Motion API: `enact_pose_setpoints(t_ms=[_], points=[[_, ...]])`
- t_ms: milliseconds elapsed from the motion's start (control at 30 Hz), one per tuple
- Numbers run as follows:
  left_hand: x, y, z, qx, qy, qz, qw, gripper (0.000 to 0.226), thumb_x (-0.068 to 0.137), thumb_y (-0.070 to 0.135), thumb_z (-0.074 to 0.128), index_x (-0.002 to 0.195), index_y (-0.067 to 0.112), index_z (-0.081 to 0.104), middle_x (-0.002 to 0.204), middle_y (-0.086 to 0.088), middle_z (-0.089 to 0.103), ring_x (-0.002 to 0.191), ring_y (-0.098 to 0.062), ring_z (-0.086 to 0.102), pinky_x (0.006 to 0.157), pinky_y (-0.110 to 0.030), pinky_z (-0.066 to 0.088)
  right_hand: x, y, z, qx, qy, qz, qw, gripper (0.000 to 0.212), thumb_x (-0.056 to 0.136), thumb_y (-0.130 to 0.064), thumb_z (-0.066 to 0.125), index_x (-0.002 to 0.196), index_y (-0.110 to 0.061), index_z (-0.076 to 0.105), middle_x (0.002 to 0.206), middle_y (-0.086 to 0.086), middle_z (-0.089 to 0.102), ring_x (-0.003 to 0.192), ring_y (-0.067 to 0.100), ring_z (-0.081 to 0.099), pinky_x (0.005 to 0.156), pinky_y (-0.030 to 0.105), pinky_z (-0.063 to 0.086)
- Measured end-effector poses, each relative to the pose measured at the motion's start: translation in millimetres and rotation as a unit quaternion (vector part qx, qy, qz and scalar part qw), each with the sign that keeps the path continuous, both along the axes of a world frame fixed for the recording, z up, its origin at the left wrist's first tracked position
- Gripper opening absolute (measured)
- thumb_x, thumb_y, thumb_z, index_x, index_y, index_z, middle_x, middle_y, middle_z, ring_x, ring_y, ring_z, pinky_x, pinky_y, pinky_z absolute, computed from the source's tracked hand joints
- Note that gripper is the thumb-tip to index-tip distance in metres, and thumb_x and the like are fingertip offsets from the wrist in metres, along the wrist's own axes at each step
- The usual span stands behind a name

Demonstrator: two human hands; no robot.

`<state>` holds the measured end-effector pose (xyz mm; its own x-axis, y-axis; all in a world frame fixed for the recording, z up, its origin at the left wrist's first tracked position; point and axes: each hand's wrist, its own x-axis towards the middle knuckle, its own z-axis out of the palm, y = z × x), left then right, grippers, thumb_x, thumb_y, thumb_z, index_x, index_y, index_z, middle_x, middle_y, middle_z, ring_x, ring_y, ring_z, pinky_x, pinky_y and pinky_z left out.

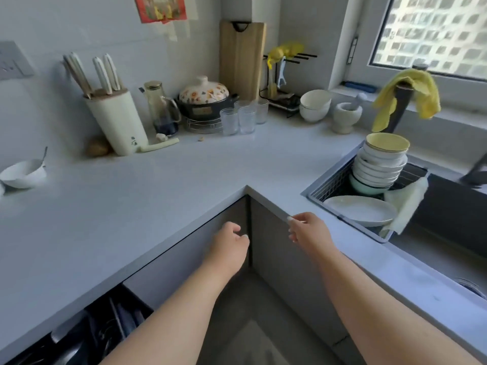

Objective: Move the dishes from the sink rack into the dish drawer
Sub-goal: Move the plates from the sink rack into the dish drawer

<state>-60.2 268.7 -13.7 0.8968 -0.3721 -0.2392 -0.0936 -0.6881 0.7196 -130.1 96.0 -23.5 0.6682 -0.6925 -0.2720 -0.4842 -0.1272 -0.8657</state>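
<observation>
Both the left hand and right hand hang loosely curled and empty below the counter edge, probably poised to reach the stacked bowls and plate waiting in the sink rack.

A grey countertop wraps round an inner corner at the centre of the frame; both bare forearms reach up from the bottom edge toward that corner; the left hand, fingers loosely curled and holding nothing, hangs in front of the cabinet door just under the counter edge; the right hand has its fingertips at the counter edge above the adjoining door; at right the sink rack holds a tilted stack of bowls and a white plate, a pale cloth draped over its rim; at lower left an open drawer shows dark utensils; a knife block stands at upper left.
</observation>
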Motion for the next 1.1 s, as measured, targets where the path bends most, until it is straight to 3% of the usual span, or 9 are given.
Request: enact_pose_setpoints(t_ms=[200,300,367,467,567,767,933,1000,1100], points=[[-0.3,-96.1,-4.9,0.023,-0.034,-0.095,0.995,0.040,0.097,0.032,0.048,0.135,0.019,0.046,0.131,0.003,0.053,0.115,-0.014,0.053,0.086,-0.025,0.042,-20.4,-92.6,-4.9,0.068,0.011,-0.131,0.989,0.016,0.089,-0.021,0.054,0.077,-0.010,0.052,0.071,0.010,0.053,0.063,0.025,0.053,0.065,0.036,0.044],[0.2,-139.1,-13.3,0.041,-0.065,-0.148,0.986,0.042,0.097,0.028,0.046,0.137,0.015,0.045,0.139,-0.001,0.045,0.120,-0.016,0.048,0.093,-0.028,0.043,-27.6,-134.4,-12.3,0.088,0.032,-0.204,0.974,0.026,0.081,-0.032,0.056,0.080,-0.006,0.058,0.081,0.013,0.063,0.081,0.035,0.063,0.082,0.046,0.055],[-1.9,-164.3,-18.8,0.056,-0.083,-0.182,0.978,0.045,0.097,0.024,0.043,0.140,0.013,0.041,0.143,-0.003,0.040,0.126,-0.019,0.042,0.100,-0.031,0.040,-32.1,-153.2,-11.6,0.106,0.042,-0.235,0.965,0.035,0.077,-0.038,0.054,0.088,-0.005,0.059,0.084,0.014,0.063,0.084,0.036,0.062,0.083,0.045,0.054],[-7.2,-197.8,-29.5,0.091,-0.128,-0.231,0.960,0.050,0.097,0.025,0.039,0.145,0.010,0.033,0.151,-0.005,0.031,0.140,-0.020,0.024,0.114,-0.033,0.025,-35.2,-167.1,-2.9,0.144,0.053,-0.261,0.953,0.030,0.082,-0.035,0.054,0.089,-0.006,0.057,0.080,0.015,0.059,0.082,0.033,0.062,0.083,0.041,0.051],[-10.7,-222.7,-44.6,0.152,-0.147,-0.279,0.937,0.061,0.100,0.034,0.035,0.153,0.011,0.014,0.162,-0.007,0.005,0.149,-0.022,-0.001,0.120,-0.035,0.002,-35.1,-179.4,-4.3,0.187,0.053,-0.278,0.941,0.030,0.089,-0.029,0.054,0.102,-0.002,0.054,0.078,0.013,0.056,0.078,0.030,0.058,0.081,0.038,0.051],[-7.3,-244.6,-68.5,0.225,-0.171,-0.329,0.901,0.071,0.101,0.046,0.021,0.151,0.012,-0.017,0.158,-0.007,-0.025,0.145,-0.020,-0.024,0.118,-0.037,-0.012,-29.6,-192.9,-8.4,0.215,0.071,-0.286,0.931,0.028,0.089,-0.035,0.054,0.082,-0.010,0.045,0.077,0.008,0.043,0.067,0.023,0.047,0.072,0.035,0.045],[-2.6,-243.0,-79.5,0.257,-0.230,-0.340,0.875,0.070,0.098,0.055,0.006,0.141,0.013,-0.028,0.156,-0.006,-0.029,0.143,-0.019,-0.029,0.119,-0.041,-0.013,-21.4,-198.8,-12.6,0.254,0.037,-0.314,0.914,0.030,0.092,-0.034,0.054,0.108,-0.012,0.041,0.084,0.006,0.040,0.088,0.028,0.051,0.094,0.039,0.049],[-1.8,-242.3,-82.4,0.257,-0.237,-0.343,0.871,0.070,0.097,0.057,0.004,0.141,0.014,-0.029,0.156,-0.005,-0.029,0.142,-0.018,-0.029,0.119,-0.041,-0.013,-17.2,-201.1,-12.9,0.270,0.019,-0.338,0.901,0.026,0.093,-0.030,0.053,0.110,-0.016,0.039,0.092,0.008,0.042,0.095,0.030,0.051,0.096,0.040,0.048],[-1.7,-241.4,-84.9,0.252,-0.246,-0.341,0.872,0.073,0.091,0.060,-0.005,0.142,0.014,-0.029,0.155,-0.004,-0.030,0.142,-0.017,-0.030,0.118,-0.041,-0.014,-10.6,-201.7,-12.6,0.286,0.009,-0.343,0.894,0.024,0.094,-0.020,0.049,0.115,-0.012,0.042,0.106,0.011,0.045,0.086,0.029,0.054,0.093,0.041,0.051]])
